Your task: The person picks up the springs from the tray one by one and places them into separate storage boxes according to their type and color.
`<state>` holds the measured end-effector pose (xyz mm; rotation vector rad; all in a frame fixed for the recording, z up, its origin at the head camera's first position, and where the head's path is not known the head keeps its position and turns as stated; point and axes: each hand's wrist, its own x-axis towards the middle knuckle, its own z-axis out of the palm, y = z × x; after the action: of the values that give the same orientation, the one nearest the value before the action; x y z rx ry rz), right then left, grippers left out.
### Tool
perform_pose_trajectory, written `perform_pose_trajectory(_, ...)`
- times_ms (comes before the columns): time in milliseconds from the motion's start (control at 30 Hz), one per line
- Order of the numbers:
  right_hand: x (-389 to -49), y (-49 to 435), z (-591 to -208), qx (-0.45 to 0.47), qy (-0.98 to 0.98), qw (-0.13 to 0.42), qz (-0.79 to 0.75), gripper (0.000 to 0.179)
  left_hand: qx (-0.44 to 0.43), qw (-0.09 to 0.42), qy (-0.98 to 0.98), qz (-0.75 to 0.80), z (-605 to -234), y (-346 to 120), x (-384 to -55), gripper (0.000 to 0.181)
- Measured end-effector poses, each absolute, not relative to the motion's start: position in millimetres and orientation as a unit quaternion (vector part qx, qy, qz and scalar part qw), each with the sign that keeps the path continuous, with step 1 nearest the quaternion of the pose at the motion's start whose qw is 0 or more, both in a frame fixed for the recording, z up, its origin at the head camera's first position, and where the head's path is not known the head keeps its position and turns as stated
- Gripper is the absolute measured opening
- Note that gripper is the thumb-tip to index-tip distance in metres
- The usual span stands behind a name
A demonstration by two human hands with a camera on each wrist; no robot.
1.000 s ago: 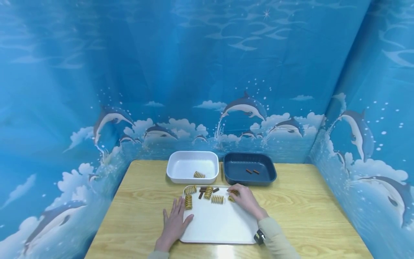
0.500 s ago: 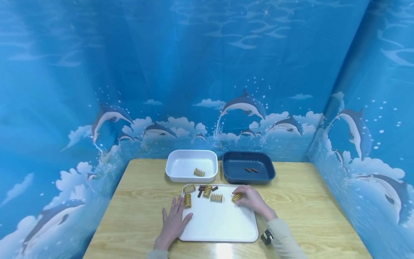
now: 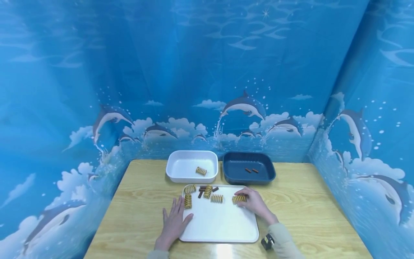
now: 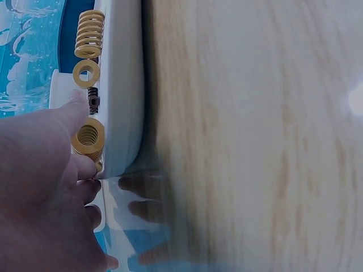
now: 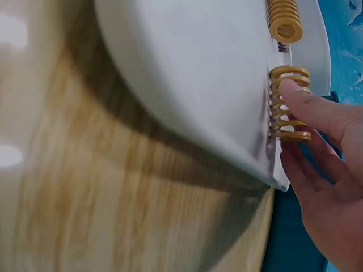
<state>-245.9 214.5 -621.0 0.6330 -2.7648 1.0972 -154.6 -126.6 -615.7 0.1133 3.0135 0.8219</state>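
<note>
My right hand (image 3: pixel 257 203) pinches a yellow coil spring (image 5: pixel 293 72) between thumb and fingers at the right side of the white tray (image 3: pixel 220 226); the spring lies lengthwise across the head view. Fingers spread, my left hand (image 3: pixel 173 223) rests along the tray's left edge, its fingertips close to an upright-lying yellow spring (image 3: pixel 188 201). Further yellow springs lie along the back of the tray: one in the far left corner (image 3: pixel 190 189), one near the middle (image 3: pixel 216 198). Another yellow spring (image 3: pixel 208 191) overlaps several small dark brown springs (image 3: pixel 200 194).
Behind the tray stand a white bin (image 3: pixel 176 177) with one yellow spring (image 3: pixel 201 171) in it and a dark blue bin (image 3: pixel 233 176) with two small brown springs (image 3: pixel 255 171). The wooden table (image 3: pixel 310 216) ends at a dolphin-printed curtain (image 3: pixel 181 72) on the back and sides.
My right hand has shifted to the right with the yellow spring, which has turned from slanted to level across the view. The spring in the white bin has turned a little. My left hand stays put.
</note>
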Motion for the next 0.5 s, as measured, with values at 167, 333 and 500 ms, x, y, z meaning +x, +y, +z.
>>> perform_pose_trajectory(167,-247.5,216.3,-625.1,0.186,-0.902,0.015,0.389,0.039,0.039,0.001,0.963,0.266,-617.6,-127.8,-154.1,0.074)
perform_pose_trajectory(333,-245.8,208.8,-626.9,0.164,-0.897,0.021,0.409,0.037,0.039,0.000,0.962,0.270,-617.4,-127.6,-154.0,0.074)
perform_pose_trajectory(500,-243.8,204.3,-627.9,0.143,-0.898,0.024,0.415,0.036,0.039,0.003,0.962,0.270,-616.7,-127.2,-154.1,0.074)
